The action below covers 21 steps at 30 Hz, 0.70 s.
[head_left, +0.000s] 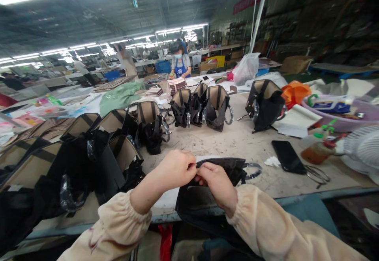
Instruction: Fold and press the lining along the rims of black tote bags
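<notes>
My left hand (174, 170) and my right hand (217, 184) meet at the near edge of the worktable (237, 142). Both are closed, pinching the top edge of a black bag (225, 166) that lies flat and hangs over the table's front. A clear plastic-wrapped ring handle (251, 170) sticks out at the bag's right side. Cream-coloured sleeves cover both forearms.
Several black bags with tan card linings (148, 122) stand open across the table's left and back. A black phone (288, 156), scissors (318, 174), a white fan (363, 150) and a purple basin (343, 121) lie to the right. A person in a blue apron (180, 65) works at the far end.
</notes>
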Available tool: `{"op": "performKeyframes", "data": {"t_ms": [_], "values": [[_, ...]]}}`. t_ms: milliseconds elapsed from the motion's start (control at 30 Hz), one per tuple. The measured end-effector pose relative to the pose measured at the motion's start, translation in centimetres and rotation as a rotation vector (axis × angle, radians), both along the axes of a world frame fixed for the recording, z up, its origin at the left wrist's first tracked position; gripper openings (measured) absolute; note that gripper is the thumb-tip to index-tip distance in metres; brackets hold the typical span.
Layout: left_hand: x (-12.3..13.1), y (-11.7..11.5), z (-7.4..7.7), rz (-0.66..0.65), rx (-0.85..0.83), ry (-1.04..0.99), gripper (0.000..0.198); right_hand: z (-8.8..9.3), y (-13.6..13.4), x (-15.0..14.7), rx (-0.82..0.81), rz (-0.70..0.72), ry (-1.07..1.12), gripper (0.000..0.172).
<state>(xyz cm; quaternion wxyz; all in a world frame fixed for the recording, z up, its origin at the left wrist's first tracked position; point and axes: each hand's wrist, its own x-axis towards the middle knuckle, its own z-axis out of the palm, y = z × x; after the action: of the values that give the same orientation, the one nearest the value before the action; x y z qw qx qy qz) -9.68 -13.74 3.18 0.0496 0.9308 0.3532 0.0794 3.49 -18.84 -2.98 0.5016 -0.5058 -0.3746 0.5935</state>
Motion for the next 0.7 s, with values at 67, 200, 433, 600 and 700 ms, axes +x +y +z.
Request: {"op": "performKeyframes", "data": {"t_ms": [67, 200, 433, 600, 700], "values": [[0.0, 0.0, -0.2, 0.022, 0.011, -0.012, 0.02, -0.2, 0.0, 0.0, 0.026, -0.002, -0.033, 0.016], [-0.1, 0.0, -0.5, 0.059, 0.029, -0.024, 0.02, -0.6, 0.0, 0.2, 0.063, 0.008, -0.096, 0.018], [-0.2, 0.0, -0.6, 0.087, 0.019, -0.021, 0.02, -0.8, 0.1, 0.3, 0.07, 0.021, -0.097, 0.018], [-1.2, 0.0, -0.3, 0.056, -0.133, -0.109, 0.023, -0.8, 0.1, 0.4, 0.046, 0.049, -0.091, 0.017], [-1.7, -0.1, 0.2, 0.052, -0.229, -0.115, 0.024, -0.8, 0.2, 0.5, 0.043, 0.055, -0.065, 0.015]]}}
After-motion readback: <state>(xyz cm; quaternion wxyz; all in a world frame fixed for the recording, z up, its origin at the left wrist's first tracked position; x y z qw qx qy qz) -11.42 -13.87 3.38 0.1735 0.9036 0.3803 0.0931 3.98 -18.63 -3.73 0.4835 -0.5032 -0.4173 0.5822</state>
